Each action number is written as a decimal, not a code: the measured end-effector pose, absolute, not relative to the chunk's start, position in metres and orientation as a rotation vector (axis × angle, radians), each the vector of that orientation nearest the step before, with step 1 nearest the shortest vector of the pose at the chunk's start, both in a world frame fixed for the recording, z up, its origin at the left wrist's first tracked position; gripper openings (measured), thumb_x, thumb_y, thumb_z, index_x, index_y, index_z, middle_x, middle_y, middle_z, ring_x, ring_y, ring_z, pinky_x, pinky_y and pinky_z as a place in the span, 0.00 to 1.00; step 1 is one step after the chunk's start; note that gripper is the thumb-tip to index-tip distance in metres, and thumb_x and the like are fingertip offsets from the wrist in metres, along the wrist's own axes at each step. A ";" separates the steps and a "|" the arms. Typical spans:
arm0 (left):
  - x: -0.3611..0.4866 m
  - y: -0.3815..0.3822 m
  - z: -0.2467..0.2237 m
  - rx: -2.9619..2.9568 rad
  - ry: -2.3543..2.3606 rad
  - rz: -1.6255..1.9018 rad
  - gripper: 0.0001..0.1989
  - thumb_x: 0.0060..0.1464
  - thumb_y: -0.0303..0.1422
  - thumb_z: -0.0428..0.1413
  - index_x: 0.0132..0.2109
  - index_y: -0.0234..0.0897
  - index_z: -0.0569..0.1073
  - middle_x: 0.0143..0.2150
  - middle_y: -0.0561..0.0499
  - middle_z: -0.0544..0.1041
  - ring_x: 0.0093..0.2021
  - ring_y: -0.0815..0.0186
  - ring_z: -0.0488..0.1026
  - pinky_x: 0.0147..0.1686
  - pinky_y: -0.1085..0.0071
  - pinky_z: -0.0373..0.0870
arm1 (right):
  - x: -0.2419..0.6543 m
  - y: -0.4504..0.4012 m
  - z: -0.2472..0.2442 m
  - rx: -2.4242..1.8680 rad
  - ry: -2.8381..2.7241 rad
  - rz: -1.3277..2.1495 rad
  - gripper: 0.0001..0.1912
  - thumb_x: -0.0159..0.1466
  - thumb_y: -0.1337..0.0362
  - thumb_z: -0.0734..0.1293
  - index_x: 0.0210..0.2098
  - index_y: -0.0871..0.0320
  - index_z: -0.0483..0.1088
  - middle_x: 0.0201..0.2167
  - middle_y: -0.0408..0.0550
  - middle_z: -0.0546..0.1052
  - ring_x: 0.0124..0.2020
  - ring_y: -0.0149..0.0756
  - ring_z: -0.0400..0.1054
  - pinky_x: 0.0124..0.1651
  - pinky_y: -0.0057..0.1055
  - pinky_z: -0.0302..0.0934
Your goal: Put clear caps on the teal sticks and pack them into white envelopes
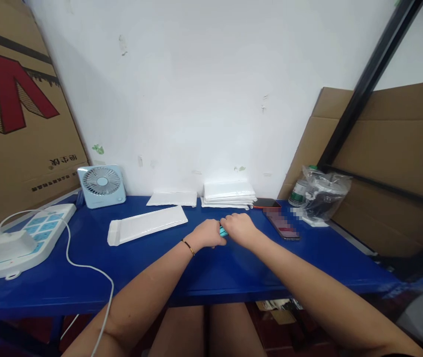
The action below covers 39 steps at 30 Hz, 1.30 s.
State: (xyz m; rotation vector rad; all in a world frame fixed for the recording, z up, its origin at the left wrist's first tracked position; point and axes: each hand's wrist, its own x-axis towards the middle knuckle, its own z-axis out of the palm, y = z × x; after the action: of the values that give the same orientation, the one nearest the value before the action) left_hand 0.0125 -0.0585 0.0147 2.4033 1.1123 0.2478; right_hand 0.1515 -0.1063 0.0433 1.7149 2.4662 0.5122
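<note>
Over the middle of the blue table, my left hand [206,234] and my right hand [238,228] meet with curled fingers. Between them shows a small turquoise object [223,231], gripped from both sides. Most of it is covered by my fingers, so its kind cannot be made out. A long white padded envelope [148,224] lies at an angle to the left of my left hand. Behind my hands, a stack of white envelopes [228,193] rests near the wall, with another flat white envelope [172,199] to its left.
A light blue fan [103,184] and a white power strip [44,233] with a plugged-in charger [9,245] occupy the left; a white cable crosses my left arm. To the right are phones [282,224], a bottle [298,192] and a clear plastic bag [325,193]. Cardboard [400,168] borders the table.
</note>
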 end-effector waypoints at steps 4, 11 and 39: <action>0.004 -0.064 0.013 2.530 1.289 0.342 0.10 0.43 0.38 0.54 0.31 0.37 0.73 0.30 0.43 0.76 0.30 0.54 0.74 0.28 0.65 0.66 | 0.157 -0.113 0.045 1.801 2.449 0.560 0.08 0.60 0.71 0.59 0.35 0.61 0.69 0.32 0.56 0.75 0.35 0.43 0.69 0.34 0.32 0.55; 0.000 -0.083 0.012 2.632 1.325 0.347 0.09 0.47 0.34 0.51 0.32 0.35 0.74 0.33 0.38 0.76 0.37 0.50 0.73 0.37 0.59 0.66 | 0.143 -0.131 0.036 1.843 2.492 0.450 0.08 0.59 0.63 0.62 0.37 0.58 0.68 0.34 0.53 0.76 0.35 0.42 0.70 0.36 0.32 0.55; -0.098 -0.094 0.008 2.999 1.436 0.108 0.13 0.55 0.29 0.47 0.39 0.35 0.75 0.37 0.41 0.75 0.37 0.57 0.74 0.36 0.65 0.66 | 0.208 -0.143 0.038 2.223 2.194 0.443 0.16 0.64 0.52 0.55 0.40 0.55 0.66 0.35 0.52 0.76 0.35 0.47 0.72 0.33 0.36 0.60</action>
State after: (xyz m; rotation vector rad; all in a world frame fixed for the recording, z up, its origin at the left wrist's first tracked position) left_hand -0.0984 -0.0939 0.0076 2.9989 1.4364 0.1079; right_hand 0.2083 -0.1427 0.0377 2.2229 2.1938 0.4428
